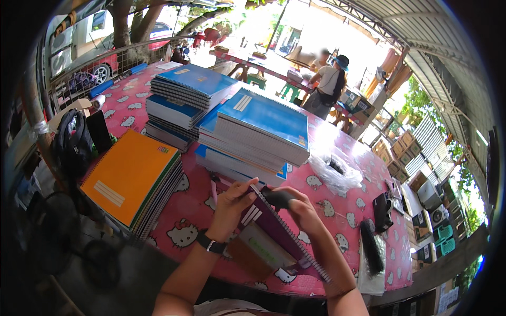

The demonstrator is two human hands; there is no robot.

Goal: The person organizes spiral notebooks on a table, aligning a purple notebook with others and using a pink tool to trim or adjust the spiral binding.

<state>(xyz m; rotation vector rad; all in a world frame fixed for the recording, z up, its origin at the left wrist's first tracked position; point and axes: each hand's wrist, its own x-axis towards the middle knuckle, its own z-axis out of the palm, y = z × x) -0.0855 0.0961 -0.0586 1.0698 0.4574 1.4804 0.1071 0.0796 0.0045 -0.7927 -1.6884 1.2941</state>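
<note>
Pink vinyl-looking tablecloth [332, 231] is spreading under everything I am handling, and two blue-covered stacks of spiral notebooks [263, 116] are standing on its far side. A smaller stack topped by an orange spiral notebook [129, 179] is lying to my left. At the near middle, between my forearms, I am holding a purple spiral notebook [271, 226] tilted over the table, with a flat grey-brown item [282, 254] showing just beyond its left edge; what that is, I cannot tell.

The notebook's long axis is running from far left to near right, its bound edge facing right. I am judging it fairly light and stiff along the binding, with pages likely to flop if the free edge is left hanging; the smooth cover is probably slipping easily under dry fingers. The bound side and a far corner are offering the surest hold.

My left hand [233, 204] is pinching the far end between thumb and fingers. My right hand [304, 208] is curling around a dark rounded object [278, 198] beside the binding. Smallest, the pale wire coil [300, 246] is looking easy to bend or snag.
</note>
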